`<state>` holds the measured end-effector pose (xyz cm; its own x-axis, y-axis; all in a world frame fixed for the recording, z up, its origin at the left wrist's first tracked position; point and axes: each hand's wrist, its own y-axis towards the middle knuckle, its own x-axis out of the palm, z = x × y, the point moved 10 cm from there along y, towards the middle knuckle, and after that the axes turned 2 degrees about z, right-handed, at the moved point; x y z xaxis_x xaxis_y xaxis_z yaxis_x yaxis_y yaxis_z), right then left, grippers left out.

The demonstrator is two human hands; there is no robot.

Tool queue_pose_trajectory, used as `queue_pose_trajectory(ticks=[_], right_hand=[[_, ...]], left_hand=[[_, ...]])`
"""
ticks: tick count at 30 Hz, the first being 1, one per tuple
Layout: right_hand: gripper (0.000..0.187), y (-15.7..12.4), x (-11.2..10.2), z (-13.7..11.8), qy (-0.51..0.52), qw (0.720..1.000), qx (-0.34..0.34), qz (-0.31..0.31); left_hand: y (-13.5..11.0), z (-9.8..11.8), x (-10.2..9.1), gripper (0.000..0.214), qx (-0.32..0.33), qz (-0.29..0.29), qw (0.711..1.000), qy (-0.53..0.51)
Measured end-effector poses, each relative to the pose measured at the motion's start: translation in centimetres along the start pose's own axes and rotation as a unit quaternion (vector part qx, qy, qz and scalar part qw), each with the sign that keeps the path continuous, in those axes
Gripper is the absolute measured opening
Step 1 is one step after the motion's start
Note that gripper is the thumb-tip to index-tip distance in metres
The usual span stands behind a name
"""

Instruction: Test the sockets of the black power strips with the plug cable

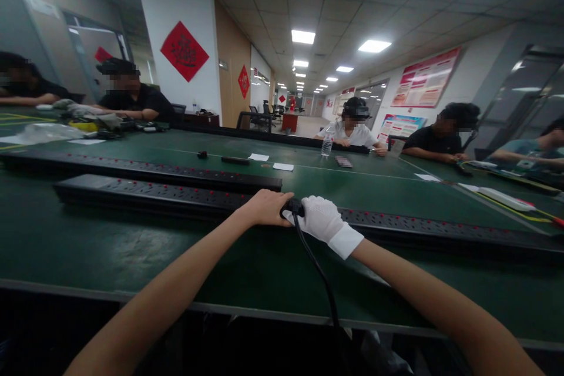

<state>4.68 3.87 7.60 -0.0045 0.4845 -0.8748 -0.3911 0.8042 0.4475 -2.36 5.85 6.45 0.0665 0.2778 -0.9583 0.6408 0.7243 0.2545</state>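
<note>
My bare left hand rests curled on a long black power strip that lies across the green table. My right hand, in a white glove, is closed on a black plug at the strip. Both hands meet at that plug. The plug's black cable runs back toward me and drops over the table's front edge. A second long black power strip lies parallel just behind the first one.
Several people sit around the far and side edges of the table. A water bottle, white papers, a white power strip at the right and clutter at the far left lie on it.
</note>
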Motion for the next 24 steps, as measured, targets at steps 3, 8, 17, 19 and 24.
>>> queue_pose_trajectory(ticks=[3, 8, 17, 19, 24], right_hand=[[0.06, 0.1, 0.2, 0.3, -0.008, 1.0, 0.017, -0.011], [0.063, -0.1, 0.2, 1.0, -0.013, 1.0, 0.023, -0.004], [0.072, -1.2, 0.4, 4.5, -0.052, 0.998, 0.034, -0.004], [0.072, -1.3, 0.3, 4.6, -0.052, 0.998, 0.031, -0.007], [0.067, -1.3, 0.2, 4.5, -0.034, 0.999, 0.026, -0.019]], left_hand=[[0.0, 0.1, 0.0, 0.074, 0.006, 0.002, 1.0, 0.021], [-0.1, 1.0, -0.3, 0.078, 0.009, 0.029, 0.998, 0.056], [0.6, 3.7, -0.1, 0.08, 0.012, 0.098, 0.993, 0.064], [0.8, 3.9, -0.1, 0.078, 0.016, 0.101, 0.993, 0.058], [1.0, 2.9, 0.0, 0.086, -0.026, 0.066, 0.997, 0.028]])
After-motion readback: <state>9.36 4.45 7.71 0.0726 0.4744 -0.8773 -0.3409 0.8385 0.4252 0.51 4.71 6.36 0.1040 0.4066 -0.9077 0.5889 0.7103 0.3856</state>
